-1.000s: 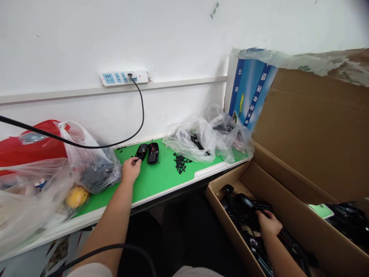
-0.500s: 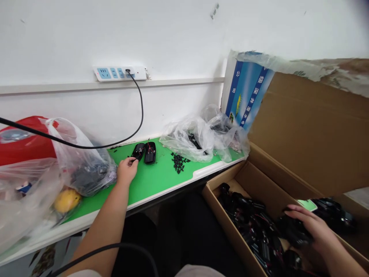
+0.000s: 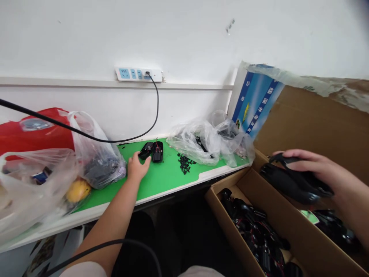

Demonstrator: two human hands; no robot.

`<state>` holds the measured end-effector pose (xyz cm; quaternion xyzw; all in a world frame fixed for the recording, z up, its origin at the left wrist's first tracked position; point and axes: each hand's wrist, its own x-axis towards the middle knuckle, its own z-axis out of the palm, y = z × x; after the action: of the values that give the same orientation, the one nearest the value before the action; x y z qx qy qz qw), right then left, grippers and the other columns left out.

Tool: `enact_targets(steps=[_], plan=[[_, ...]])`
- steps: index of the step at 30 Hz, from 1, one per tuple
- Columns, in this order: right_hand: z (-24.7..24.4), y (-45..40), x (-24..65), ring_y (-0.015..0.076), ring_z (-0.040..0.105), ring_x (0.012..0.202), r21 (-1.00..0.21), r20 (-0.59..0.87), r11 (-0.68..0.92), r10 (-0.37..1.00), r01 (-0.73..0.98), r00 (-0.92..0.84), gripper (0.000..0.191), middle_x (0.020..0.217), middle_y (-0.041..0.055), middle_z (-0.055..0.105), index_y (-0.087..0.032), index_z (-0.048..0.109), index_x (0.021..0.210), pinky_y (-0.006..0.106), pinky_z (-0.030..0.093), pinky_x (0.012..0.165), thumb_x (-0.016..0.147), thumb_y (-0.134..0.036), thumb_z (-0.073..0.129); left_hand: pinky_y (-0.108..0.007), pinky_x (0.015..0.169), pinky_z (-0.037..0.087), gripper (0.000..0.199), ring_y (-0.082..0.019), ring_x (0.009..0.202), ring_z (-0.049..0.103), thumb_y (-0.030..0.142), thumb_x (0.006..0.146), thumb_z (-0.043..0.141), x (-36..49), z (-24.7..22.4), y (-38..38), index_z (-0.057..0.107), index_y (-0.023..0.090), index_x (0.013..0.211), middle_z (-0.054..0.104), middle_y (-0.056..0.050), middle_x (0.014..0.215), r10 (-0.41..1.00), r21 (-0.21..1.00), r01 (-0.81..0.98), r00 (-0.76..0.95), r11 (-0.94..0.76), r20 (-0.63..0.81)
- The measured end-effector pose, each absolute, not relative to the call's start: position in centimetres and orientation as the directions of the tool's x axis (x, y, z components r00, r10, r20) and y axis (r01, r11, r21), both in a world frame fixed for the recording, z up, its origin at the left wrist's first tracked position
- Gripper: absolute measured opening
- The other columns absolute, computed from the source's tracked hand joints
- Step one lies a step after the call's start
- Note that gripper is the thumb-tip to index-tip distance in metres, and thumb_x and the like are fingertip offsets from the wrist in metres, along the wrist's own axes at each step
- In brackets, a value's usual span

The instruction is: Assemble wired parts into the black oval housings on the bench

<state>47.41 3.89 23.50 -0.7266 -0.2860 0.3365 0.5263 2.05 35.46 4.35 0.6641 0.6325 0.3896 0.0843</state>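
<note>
My left hand (image 3: 137, 168) is over the green table top, thumb and forefinger apart, just in front of a dark oval housing (image 3: 146, 150). Beside that one lies a second black housing (image 3: 157, 152) with thin red wires on it. On the right, my right hand (image 3: 314, 167) grips glossy black plastic housings (image 3: 291, 182), seemingly more than one, above the cardboard box (image 3: 221, 221). Black parts with red wires (image 3: 259, 231) are heaped inside that box. Small black pieces (image 3: 185, 163) lie in a loose pile on the green surface (image 3: 161, 179).
Clear plastic bags (image 3: 198, 140) stand along the wall; more bags (image 3: 100, 165) and a yellow round object (image 3: 78, 190) are at left. A power strip (image 3: 140, 74) with a black cable (image 3: 158, 104) hangs on the wall. A tall cardboard flap (image 3: 319, 119) rises at right.
My right hand has risen out of the box with black housings in its grip. My left hand's fingers have spread and moved slightly off the left housing. The view has shifted left.
</note>
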Motion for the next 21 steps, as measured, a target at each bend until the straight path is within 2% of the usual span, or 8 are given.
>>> enact_targets(steps=[3, 7, 9, 12, 14, 16, 19, 21], plan=[[25.2, 9.3, 43.4, 0.0221, 0.066, 0.085, -0.970, -0.149, -0.216, 0.890, 0.110, 0.430, 0.046, 0.124, 0.0074, 0.056, -0.020, 0.061, 0.091, 0.027, 0.056, 0.061, 0.049, -0.026, 0.076, -0.050, 0.099, 0.034, 0.071, -0.038, 0.119, 0.042, 0.058, 0.069, 0.063, 3.6, 5.4, 33.3, 0.053, 0.018, 0.127, 0.042, -0.021, 0.127, 0.836, 0.434, 0.855, -0.001, -0.284, 0.549], [24.3, 17.0, 35.7, 0.0156, 0.065, 0.072, -0.974, -0.186, -0.204, 0.968, 0.094, 0.171, 0.057, 0.101, 0.0058, 0.064, -0.015, 0.058, 0.103, 0.022, 0.052, 0.055, 0.050, -0.022, 0.076, -0.051, 0.108, 0.020, 0.043, -0.037, 0.136, 0.020, 0.041, 0.073, 0.064, 5.1, 5.7, 32.1, 0.064, 0.026, 0.114, 0.026, -0.011, 0.148, 0.723, 0.208, 0.773, 0.410, -0.599, 0.556], [22.8, 20.7, 31.8, 0.0121, 0.062, 0.063, -0.974, -0.218, -0.219, 0.976, 0.061, 0.010, 0.058, 0.088, 0.0027, 0.065, -0.014, 0.056, 0.107, 0.021, 0.049, 0.053, 0.052, -0.021, 0.074, -0.051, 0.108, 0.023, 0.027, -0.034, 0.135, 0.026, 0.033, 0.076, 0.060, 5.3, 5.2, 32.4, 0.070, 0.025, 0.100, 0.037, -0.009, 0.144, 0.711, 0.228, 0.709, 0.516, -0.667, 0.477], [20.1, 25.5, 26.9, 0.0102, 0.059, 0.059, -0.974, -0.226, -0.221, 0.961, 0.049, -0.159, 0.056, 0.076, -0.0005, 0.062, -0.013, 0.055, 0.109, 0.021, 0.047, 0.054, 0.056, -0.022, 0.071, -0.050, 0.103, 0.031, 0.021, -0.031, 0.125, 0.040, 0.026, 0.078, 0.055, 5.0, 4.3, 33.4, 0.073, 0.024, 0.089, 0.051, -0.008, 0.132, 0.756, 0.310, 0.704, 0.500, -0.639, 0.423], [18.3, 28.1, 24.5, 0.0092, 0.057, 0.060, -0.973, -0.210, -0.184, 0.957, 0.140, -0.200, 0.053, 0.074, -0.0016, 0.061, -0.014, 0.056, 0.109, 0.021, 0.046, 0.056, 0.058, -0.023, 0.069, -0.050, 0.100, 0.035, 0.022, -0.032, 0.122, 0.042, 0.024, 0.078, 0.054, 4.7, 3.8, 34.2, 0.073, 0.022, 0.087, 0.052, -0.010, 0.132, 0.794, 0.347, 0.733, 0.430, -0.585, 0.430], [16.5, 30.1, 22.7, 0.0086, 0.055, 0.063, -0.934, -0.168, -0.079, 0.958, 0.348, -0.233, 0.048, 0.075, -0.0018, 0.060, -0.015, 0.059, 0.105, 0.022, 0.047, 0.061, 0.059, -0.023, 0.069, -0.049, 0.100, 0.036, 0.023, -0.034, 0.122, 0.041, 0.021, 0.076, 0.053, 4.4, 3.3, 35.1, 0.073, 0.018, 0.088, 0.049, -0.013, 0.133, 0.833, 0.396, 0.758, 0.340, -0.518, 0.437], [13.9, 32.0, 20.6, 0.0114, 0.055, 0.079, -0.692, -0.002, 0.271, 0.926, 0.669, -0.377, 0.043, 0.090, 0.0014, 0.059, -0.016, 0.065, 0.098, 0.026, 0.048, 0.079, 0.056, -0.020, 0.070, -0.048, 0.105, 0.033, 0.027, -0.036, 0.125, 0.039, 0.016, 0.073, 0.053, 3.8, 2.7, 36.7, 0.071, 0.013, 0.093, 0.049, -0.016, 0.132, 0.875, 0.488, 0.763, 0.203, -0.423, 0.440], [12.3, 32.8, 19.3, 0.0146, 0.054, 0.090, -0.493, 0.070, 0.478, 0.854, 0.727, -0.515, 0.045, 0.105, 0.0053, 0.054, -0.015, 0.066, 0.100, 0.028, 0.046, 0.088, 0.055, -0.015, 0.069, -0.046, 0.108, 0.032, 0.033, -0.034, 0.125, 0.041, 0.013, 0.072, 0.052, 3.2, 2.3, 37.8, 0.070, 0.011, 0.099, 0.051, -0.017, 0.130, 0.891, 0.557, 0.742, 0.119, -0.373, 0.439]])
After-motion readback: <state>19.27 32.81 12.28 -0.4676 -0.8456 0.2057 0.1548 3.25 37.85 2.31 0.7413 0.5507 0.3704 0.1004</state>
